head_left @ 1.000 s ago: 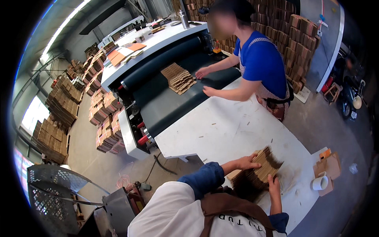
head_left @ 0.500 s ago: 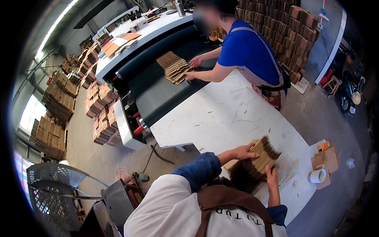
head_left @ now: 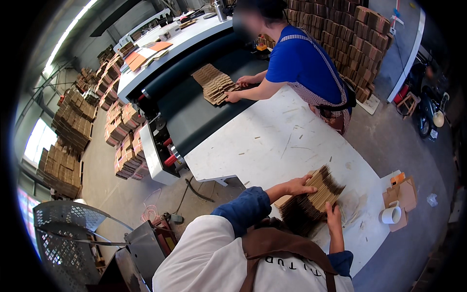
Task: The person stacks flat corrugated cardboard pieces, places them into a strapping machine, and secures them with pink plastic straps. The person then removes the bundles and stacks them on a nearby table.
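The left hand (head_left: pixel 297 186) and right hand (head_left: pixel 333 219) press the stack (head_left: pixel 314 198) between them, gathered but uneven-ended; beyond the grip, 1 batch (head_left: pixel 212 83) lies fanned, ungathered, on the belt (head_left: pixel 192 119).

cardboard stack (head_left: pixel 320 193) — on table (head_left: pixel 265 151) | conveyor belt (head_left: pixel 194 124) — beyond table

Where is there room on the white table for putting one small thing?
The table has most room in its middle, between the belt and the stack, despite scraps. Between the stack and right edge is a smaller, littered patch. It is crowded around the stack: left hand, right hand.
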`<state>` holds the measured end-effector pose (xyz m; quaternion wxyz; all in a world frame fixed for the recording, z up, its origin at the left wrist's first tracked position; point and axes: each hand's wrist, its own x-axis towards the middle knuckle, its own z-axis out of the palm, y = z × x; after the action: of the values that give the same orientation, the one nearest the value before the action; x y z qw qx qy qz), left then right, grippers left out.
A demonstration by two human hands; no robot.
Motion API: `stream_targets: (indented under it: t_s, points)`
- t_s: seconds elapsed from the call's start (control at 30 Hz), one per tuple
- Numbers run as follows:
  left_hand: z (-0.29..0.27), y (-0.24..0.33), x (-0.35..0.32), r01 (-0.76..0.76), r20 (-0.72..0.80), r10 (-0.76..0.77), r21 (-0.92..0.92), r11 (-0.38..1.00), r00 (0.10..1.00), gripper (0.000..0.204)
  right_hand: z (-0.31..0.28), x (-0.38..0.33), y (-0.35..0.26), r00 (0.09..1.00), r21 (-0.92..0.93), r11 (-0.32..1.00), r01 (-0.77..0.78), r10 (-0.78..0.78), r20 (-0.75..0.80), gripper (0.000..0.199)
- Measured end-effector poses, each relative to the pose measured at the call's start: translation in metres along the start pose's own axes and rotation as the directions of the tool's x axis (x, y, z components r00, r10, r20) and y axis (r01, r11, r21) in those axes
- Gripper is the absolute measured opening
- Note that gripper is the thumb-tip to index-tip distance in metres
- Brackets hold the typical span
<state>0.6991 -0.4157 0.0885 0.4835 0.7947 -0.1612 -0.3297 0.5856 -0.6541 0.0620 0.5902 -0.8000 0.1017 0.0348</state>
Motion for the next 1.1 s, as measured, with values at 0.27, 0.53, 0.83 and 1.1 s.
stream_targets:
  t_s: [0.27, 0.53, 0.83, 1.1]
  points:
    - [-0.002, 0.006, -0.004, 0.001, 0.005, -0.001, 0.010, 1.000, 1.000, 0.098, 0.001, -0.004, -0.008, 1.000, -0.016, 1.000, -0.026, 0.026, -0.003, 0.057]
    - [-0.003, 0.006, -0.004, -0.028, 0.008, 0.028, 0.011, 1.000, 1.000, 0.099, 0.000, -0.001, 0.003, 1.000, -0.026, 0.999, -0.029, 0.028, -0.013, 0.058]
    - [-0.003, 0.005, -0.006, -0.011, 0.006, 0.011, 0.017, 1.000, 1.000, 0.100, -0.001, 0.004, 0.017, 0.996, -0.010, 0.996, -0.092, 0.092, 0.009, 0.061]
    - [-0.001, 0.003, -0.002, -0.026, -0.004, 0.026, 0.006, 1.000, 1.000, 0.100, -0.003, 0.008, 0.022, 0.995, 0.018, 0.996, -0.086, 0.085, 0.045, 0.064]
